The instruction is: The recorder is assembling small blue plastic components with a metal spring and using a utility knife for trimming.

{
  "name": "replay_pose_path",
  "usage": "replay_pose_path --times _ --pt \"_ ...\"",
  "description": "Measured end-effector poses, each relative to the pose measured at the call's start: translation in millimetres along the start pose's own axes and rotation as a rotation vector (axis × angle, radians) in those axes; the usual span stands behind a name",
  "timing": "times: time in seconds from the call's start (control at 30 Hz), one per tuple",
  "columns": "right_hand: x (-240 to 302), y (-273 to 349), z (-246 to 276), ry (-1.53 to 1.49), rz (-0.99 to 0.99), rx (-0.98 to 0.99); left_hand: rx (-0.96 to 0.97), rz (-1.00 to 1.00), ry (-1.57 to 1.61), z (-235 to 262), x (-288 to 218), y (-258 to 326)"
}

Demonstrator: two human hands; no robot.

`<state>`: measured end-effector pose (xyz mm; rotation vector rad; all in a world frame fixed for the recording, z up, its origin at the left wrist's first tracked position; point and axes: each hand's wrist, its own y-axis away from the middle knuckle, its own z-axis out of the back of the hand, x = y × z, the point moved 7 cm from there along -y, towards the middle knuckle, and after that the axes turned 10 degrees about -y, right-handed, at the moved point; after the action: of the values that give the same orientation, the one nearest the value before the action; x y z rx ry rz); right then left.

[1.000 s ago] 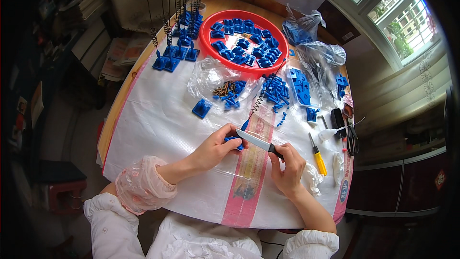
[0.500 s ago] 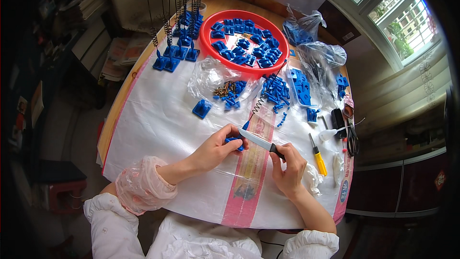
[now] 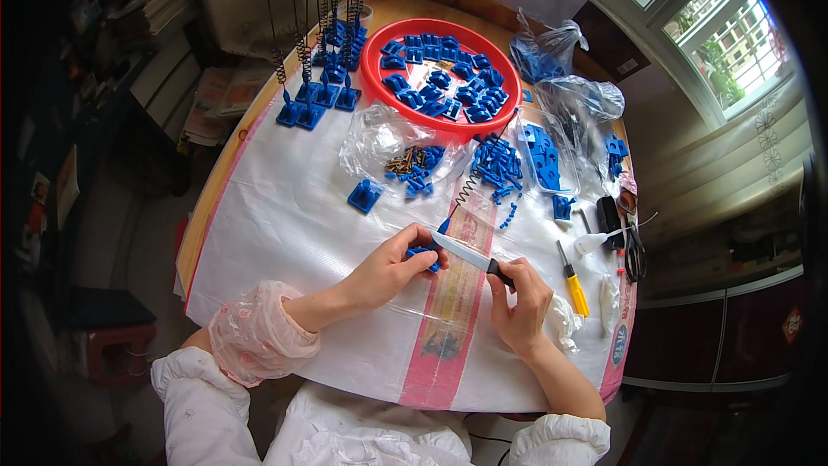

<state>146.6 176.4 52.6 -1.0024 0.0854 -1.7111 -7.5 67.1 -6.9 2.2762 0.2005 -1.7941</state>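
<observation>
Holding a blue spring-stemmed piece (image 3: 444, 226) in the curled fingers of the left hand (image 3: 392, 259), in front of the red basin (image 3: 461, 128); gripping a knife (image 3: 466, 251) with the right hand (image 3: 522, 302), blade close beside the piece. Just before the basin, blue pins (image 3: 497, 160).

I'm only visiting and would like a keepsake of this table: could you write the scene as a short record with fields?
Left hand: holds a blue piece; a springy black wire just beyond
Right hand: grips a knife by its black handle
Blade: points toward the left hand; contact unclear
Far middle: red basin of blue parts
Far left: blue bases with upright springs
Right: yellow-handled tool, white bottle, scissors
</observation>
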Motion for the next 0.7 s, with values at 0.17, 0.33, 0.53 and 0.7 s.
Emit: replay_pose_path --times 0.17,0.33,0.53,0.7 --pt "1.0 -0.7 1.3 0.007 -0.005 0.008 -0.004 0.004 0.012 0.0 0.3 0.0" --pt "0.9 0.0 0.6 0.005 -0.009 0.011 -0.002 -0.007 -0.008 -0.2 0.7 0.0" --pt "1.2 -1.1 1.8 0.01 -0.012 0.001 -0.004 -0.005 -0.004 0.1 1.6 -0.2" --pt "-0.1 -0.9 2.4 0.014 -0.013 -0.007 -0.006 -0.007 -0.008 -0.2 1.6 -0.5"
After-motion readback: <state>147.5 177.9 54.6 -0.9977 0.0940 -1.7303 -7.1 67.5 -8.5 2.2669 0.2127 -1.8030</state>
